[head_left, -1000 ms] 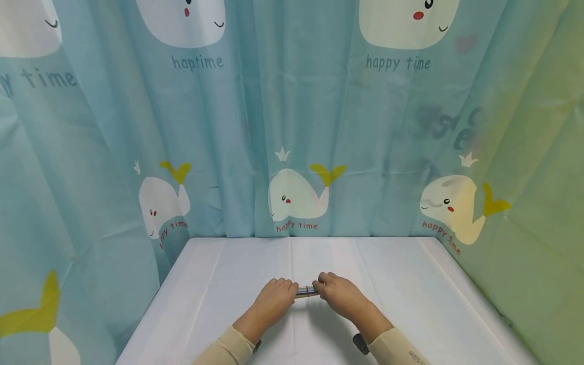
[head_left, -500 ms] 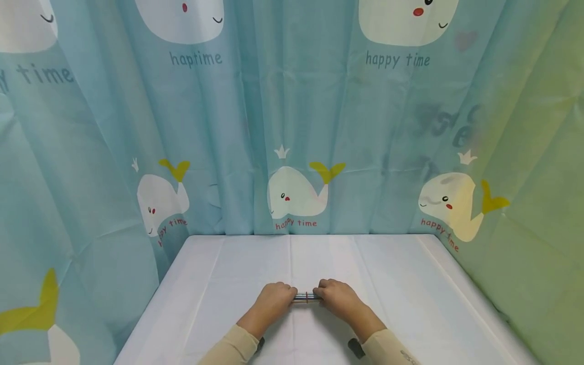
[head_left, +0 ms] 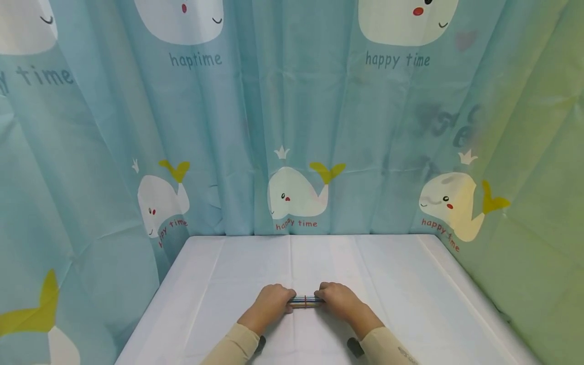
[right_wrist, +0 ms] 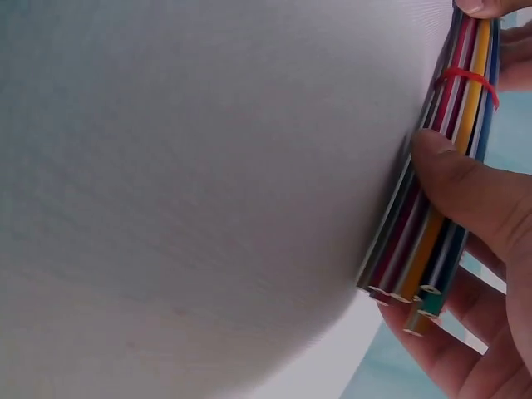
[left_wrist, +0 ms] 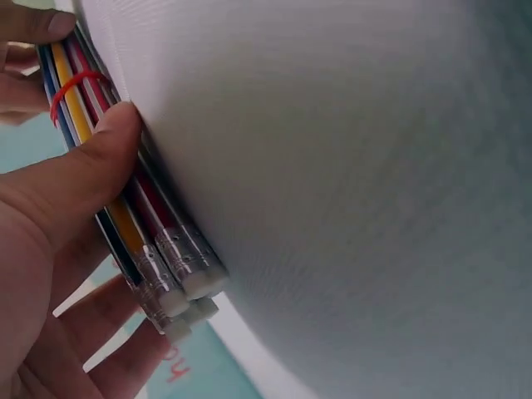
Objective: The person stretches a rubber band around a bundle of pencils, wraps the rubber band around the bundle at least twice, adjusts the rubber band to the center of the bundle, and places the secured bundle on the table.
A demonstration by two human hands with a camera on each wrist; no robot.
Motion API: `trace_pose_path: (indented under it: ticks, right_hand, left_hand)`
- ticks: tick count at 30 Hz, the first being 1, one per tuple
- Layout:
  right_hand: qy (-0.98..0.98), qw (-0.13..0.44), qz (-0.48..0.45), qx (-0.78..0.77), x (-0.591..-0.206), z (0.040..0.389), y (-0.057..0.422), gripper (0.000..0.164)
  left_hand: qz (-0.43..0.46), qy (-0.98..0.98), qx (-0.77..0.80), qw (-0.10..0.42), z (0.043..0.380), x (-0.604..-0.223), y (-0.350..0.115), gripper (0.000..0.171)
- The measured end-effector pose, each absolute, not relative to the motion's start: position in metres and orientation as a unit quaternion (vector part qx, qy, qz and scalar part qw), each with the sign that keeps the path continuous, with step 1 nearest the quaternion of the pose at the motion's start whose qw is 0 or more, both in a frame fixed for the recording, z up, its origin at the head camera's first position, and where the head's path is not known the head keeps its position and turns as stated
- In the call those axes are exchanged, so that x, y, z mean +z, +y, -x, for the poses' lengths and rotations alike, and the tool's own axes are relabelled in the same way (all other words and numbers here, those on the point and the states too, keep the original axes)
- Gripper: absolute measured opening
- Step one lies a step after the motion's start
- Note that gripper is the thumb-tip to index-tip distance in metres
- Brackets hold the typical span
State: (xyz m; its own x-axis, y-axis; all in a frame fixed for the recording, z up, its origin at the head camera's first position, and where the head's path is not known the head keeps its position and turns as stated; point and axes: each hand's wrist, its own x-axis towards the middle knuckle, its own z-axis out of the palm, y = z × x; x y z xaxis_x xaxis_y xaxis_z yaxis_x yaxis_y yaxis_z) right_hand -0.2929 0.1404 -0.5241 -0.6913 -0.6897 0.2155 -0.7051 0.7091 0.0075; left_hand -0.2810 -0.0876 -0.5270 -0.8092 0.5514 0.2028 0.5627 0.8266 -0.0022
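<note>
A bundle of coloured pencils [head_left: 305, 301] lies crosswise between both hands, low over the middle of the table. A red rubber band [left_wrist: 79, 83] circles the bundle near its centre. My left hand [head_left: 272, 304] grips the end with the white erasers [left_wrist: 199, 283], thumb on top and fingers beneath. With thumb and fingers, my right hand [head_left: 339, 301] holds the opposite end, where flat unsharpened tips [right_wrist: 403, 295] stick out past the hand. Yellow, dark red, blue and green barrels show in the wrist views. Parts of the pencils are hidden under the thumbs.
A white cloth covers the table [head_left: 237, 263]. Behind it and along both sides hangs a light blue curtain [head_left: 246, 126] printed with whales. Dark wrist straps [head_left: 356, 347] show beside the beige sleeves [head_left: 388, 347].
Both hands have come down and slightly nearer with the pencil bundle. It was tilted a second ago and now lies about level, with more of its width showing.
</note>
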Motion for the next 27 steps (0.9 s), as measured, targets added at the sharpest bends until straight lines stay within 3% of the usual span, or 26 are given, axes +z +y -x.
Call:
trace_pose_path:
  ticks: [5,9,13,19,27]
  right_hand:
    - [-0.931,0.030,-0.339,0.129,-0.524,0.296,0.146,0.039]
    - [-0.922,-0.020,-0.253,0.292,-0.533,0.303,0.158,0.045]
    - [-0.870,-0.008,-0.166,0.465,-0.542,0.308,0.166,0.049]
    - [-0.780,0.017,-0.082,0.621,-0.550,0.308,0.163,0.073]
    - [-0.743,0.014,-0.056,0.666,-0.552,0.302,0.148,0.082]
  left_hand:
    - [0.262,-0.955,-0.134,0.040,0.286,-0.528,-0.098,0.042]
    - [0.207,-0.927,-0.313,0.011,0.291,-0.535,-0.107,0.041]
    - [0.146,-0.869,-0.473,0.013,0.296,-0.543,-0.111,0.045]
    - [0.074,-0.796,-0.600,0.030,0.300,-0.548,-0.112,0.059]
    - [0.101,-0.707,-0.698,0.056,0.300,-0.547,-0.104,0.066]
